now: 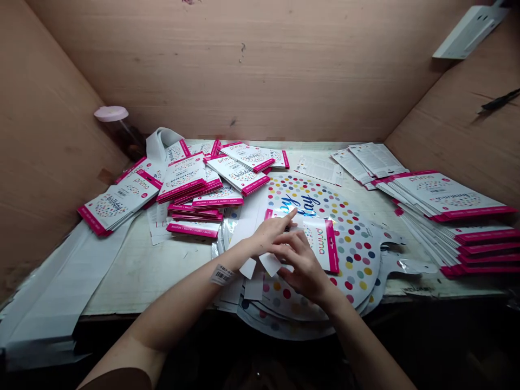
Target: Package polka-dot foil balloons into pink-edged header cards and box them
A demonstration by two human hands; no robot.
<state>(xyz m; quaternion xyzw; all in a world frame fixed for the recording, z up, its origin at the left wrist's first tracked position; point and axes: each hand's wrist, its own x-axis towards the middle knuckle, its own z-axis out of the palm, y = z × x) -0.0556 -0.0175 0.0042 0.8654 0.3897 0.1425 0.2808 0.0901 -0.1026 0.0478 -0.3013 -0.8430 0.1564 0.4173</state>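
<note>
My left hand (270, 235) and my right hand (303, 265) meet over a white packet card with a pink edge printed "prima" (319, 244). The left forefinger stretches across the card, while the right fingers press on its near part. Whether either hand grips it is hard to tell. The card lies on a polka-dot foil balloon (349, 254) with blue lettering, atop more balloons. Small white paper squares (254, 276) lie just under my hands. A barcode tag (221, 274) sits on my left wrist.
Pink-edged prima packets (195, 184) lie heaped to the left, and a larger stack (447, 195) stands at right. White leaflets (369, 160) lie at the back. Wooden panels (244, 65) surround the table. A pink-capped jar (111, 115), black pen (500, 100) and white power strip (469, 32) stand nearby.
</note>
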